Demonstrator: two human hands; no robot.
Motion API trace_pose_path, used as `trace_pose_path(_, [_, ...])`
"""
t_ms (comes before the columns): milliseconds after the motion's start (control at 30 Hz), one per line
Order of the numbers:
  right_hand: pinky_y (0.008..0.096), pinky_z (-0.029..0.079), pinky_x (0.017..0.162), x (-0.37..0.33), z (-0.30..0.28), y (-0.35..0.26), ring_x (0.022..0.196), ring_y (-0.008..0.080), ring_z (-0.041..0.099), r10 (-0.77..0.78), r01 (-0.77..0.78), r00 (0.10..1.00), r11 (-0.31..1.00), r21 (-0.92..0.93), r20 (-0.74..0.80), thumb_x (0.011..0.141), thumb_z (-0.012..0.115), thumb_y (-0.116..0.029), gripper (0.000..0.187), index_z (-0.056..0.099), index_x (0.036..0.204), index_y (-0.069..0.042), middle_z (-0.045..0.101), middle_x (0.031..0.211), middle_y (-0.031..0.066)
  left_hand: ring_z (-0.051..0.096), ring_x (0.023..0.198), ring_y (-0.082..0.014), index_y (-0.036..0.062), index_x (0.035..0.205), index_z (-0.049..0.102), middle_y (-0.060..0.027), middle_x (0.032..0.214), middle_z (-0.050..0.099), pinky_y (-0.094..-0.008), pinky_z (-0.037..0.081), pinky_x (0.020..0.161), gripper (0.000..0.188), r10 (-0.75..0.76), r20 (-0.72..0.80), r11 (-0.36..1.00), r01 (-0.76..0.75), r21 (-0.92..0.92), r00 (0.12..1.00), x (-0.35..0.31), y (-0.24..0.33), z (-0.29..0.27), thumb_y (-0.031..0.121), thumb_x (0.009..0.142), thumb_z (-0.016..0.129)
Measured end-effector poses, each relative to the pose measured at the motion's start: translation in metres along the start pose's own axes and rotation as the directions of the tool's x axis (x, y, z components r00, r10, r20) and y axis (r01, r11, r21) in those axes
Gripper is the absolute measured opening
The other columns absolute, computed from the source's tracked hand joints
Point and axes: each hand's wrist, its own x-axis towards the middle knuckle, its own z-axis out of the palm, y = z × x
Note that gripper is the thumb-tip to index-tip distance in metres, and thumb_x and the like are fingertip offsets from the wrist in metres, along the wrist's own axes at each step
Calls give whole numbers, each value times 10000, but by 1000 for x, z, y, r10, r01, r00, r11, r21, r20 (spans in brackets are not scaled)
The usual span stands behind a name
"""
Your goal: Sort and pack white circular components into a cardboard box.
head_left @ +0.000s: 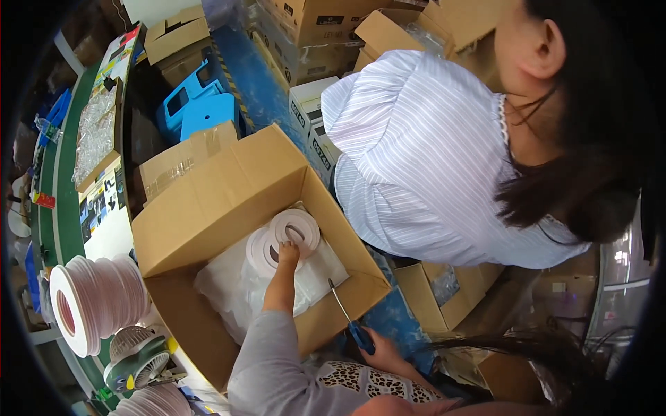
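In the open cardboard box [208, 201], two white ring-shaped rolls [303, 220] lie partly over each other on white plastic wrapping [229, 277]. My left hand [288, 252] reaches down into the box, its fingers closed over the edge of a roll beside its centre hole. Outside the box's near right side, my right hand [383, 350] grips a screwdriver [361, 338] by its blue and black handle. The long thin shaft slants up over the box wall, its dark tip above the wrapping. My right fingers are partly hidden behind the handle.
A co-worker in a striped shirt [416, 152] is close by on the right. Left of the box stand a large spool of pale tubing [104, 298] and a small fan [142, 360]. Blue plastic parts [201, 104] and stacked cartons [312, 62] are farther back.
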Motion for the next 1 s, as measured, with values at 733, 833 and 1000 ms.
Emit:
trace_pose_path(733, [409, 440, 741, -70, -72, 4, 892, 374, 538, -530, 532, 816, 845, -59, -232, 691, 588, -85, 444, 462, 1117, -71, 560, 962, 187, 513, 768, -226, 31, 1161, 472, -75, 834, 514, -395, 429, 816, 502, -120, 163, -792, 5, -611, 979, -212, 26, -250, 408, 888, 283])
trace_pose_path(833, [411, 445, 727, -89, -84, 5, 891, 379, 538, -541, 558, 779, 829, -42, -316, 689, 590, -86, 436, 466, 1106, -66, 561, 951, 195, 495, 786, -191, 37, 1183, 459, -60, 865, 505, -367, 438, 798, 563, -169, -61, -816, -174, -552, 984, -207, 44, -292, 488, 886, 301])
trace_pose_path(1000, [432, 460, 658, -105, -100, 27, 791, 394, 560, -372, 440, 736, 898, -18, -566, 721, 559, -102, 359, 494, 1073, -68, 589, 830, 204, 515, 920, -153, 87, 1203, 443, -23, 1045, 537, -301, 414, 811, 628, 21, -317, -871, -139, -471, 948, -124, 155, -385, 588, 831, 378])
